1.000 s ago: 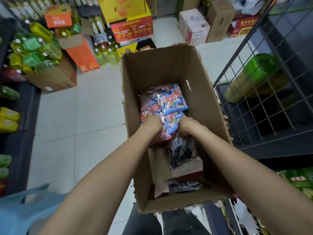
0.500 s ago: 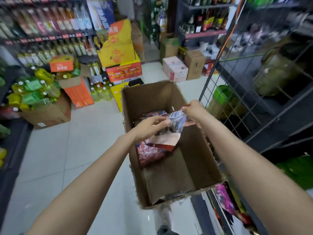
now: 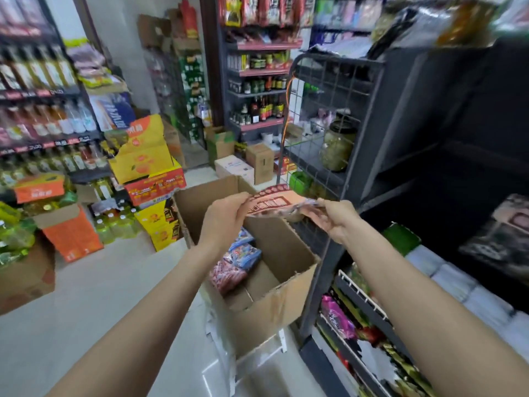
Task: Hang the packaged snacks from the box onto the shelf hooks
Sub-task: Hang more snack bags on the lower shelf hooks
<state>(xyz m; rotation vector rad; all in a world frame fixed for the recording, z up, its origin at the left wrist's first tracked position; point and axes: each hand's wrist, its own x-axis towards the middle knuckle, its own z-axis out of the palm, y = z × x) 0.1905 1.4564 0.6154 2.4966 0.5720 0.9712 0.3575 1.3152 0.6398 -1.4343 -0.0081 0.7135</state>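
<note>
Both hands hold one snack packet [image 3: 274,203] flat above open cardboard box [image 3: 274,299], near frame centre. Left hand [image 3: 226,217] pinches packet's 9 o'clock edge; right hand [image 3: 333,217] clamped on its 3 o'clock edge. More snack packets [image 3: 237,265] lie inside box. Dark shelf unit [image 3: 400,133] stands at 3 o'clock, touching box side. View blurred; hooks not clear.

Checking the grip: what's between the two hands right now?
In the head view, a reddish snack packet spans the gap, left hand holding one end, right hand the other, above the open box.
</note>
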